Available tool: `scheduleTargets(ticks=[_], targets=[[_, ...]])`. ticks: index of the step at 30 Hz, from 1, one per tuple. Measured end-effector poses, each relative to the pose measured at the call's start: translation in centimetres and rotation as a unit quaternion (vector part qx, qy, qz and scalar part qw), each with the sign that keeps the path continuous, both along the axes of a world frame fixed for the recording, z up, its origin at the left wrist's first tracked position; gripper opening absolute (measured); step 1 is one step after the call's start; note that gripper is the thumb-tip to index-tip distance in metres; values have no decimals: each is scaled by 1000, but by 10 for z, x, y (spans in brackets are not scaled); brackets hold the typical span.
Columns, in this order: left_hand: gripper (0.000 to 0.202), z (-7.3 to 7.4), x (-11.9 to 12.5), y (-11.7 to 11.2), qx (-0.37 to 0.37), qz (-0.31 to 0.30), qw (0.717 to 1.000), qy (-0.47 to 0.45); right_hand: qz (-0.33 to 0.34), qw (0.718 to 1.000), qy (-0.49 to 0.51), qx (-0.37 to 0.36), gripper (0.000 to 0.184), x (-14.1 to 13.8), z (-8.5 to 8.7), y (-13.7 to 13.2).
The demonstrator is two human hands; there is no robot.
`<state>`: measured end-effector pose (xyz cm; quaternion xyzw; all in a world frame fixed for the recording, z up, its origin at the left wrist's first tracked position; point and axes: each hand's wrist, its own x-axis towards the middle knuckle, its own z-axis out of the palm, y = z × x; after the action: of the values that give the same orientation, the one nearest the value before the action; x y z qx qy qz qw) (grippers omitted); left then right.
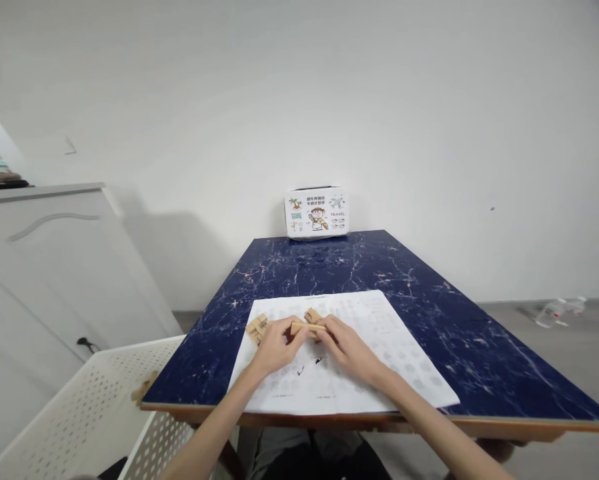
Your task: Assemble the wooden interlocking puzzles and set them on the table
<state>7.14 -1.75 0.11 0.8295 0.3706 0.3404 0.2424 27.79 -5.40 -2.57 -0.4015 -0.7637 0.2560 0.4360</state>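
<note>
Over the printed paper sheet (pixel 379 333), both hands meet at a narrow light-wood piece (pixel 307 327). My left hand (pixel 275 345) grips its left end between thumb and fingers. At the other end, my right hand (pixel 350 347) is closed on the same piece. Just behind it lies a wooden piece with dark markings (pixel 311 313), partly hidden by the hands. Beside my left hand is a small group of wooden pieces (pixel 256 327). Two small dark items, a thin one (pixel 300 371) and another (pixel 319 361), lie on the sheet nearer me; their kind is unclear.
The sheet covers the near part of a blue marble-patterned table (pixel 339 263). A white printed case (pixel 317 230) stands at the far edge against the wall. To the left are a perforated white basket (pixel 89 387) and a white cabinet (pixel 54 267). Clear plastic bottles (pixel 552 313) lie on the floor at right.
</note>
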Motion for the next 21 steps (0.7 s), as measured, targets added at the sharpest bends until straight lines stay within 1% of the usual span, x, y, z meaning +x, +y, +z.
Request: scheduleTargets(ticks=[1, 3, 5, 7, 9, 10, 12, 13, 15, 18, 21], targets=[[34, 1, 0, 0, -19, -14, 1000, -3, 0, 1000, -8, 6, 26, 0, 0, 0], [36, 2, 0, 0, -58, -20, 998, -18, -26, 1000, -5, 10, 23, 1, -1, 0], [37, 2, 1, 1, -82, -2, 996, -43, -79, 997, 23, 15, 24, 2, -1, 2], [38, 2, 2, 3, -87, 26, 993, -71, -130, 989, 61, 28, 27, 4, -1, 4], [40, 3, 4, 6, -87, 43, 990, -100, -154, 983, 94, 27, 30, 6, -2, 6], [42, 4, 4, 7, -87, 45, 989, -113, -152, 982, 109, 16, 32, 7, -3, 7], [44, 6, 6, 9, -87, 38, 986, -136, -125, 983, 134, -24, 41, 9, -5, 9], [45, 7, 6, 9, -87, 31, 986, -141, -101, 984, 141, -50, 42, 9, -7, 10], [45, 8, 8, 9, -91, 19, 985, -144, -48, 981, 158, -98, 36, 8, -10, 14], [46, 6, 9, 9, -94, 13, 985, -142, 16, 966, 205, -156, 40, 7, -10, 17], [45, 2, 10, 10, -96, 18, 986, -138, 60, 949, 241, -193, 43, 6, -5, 16]])
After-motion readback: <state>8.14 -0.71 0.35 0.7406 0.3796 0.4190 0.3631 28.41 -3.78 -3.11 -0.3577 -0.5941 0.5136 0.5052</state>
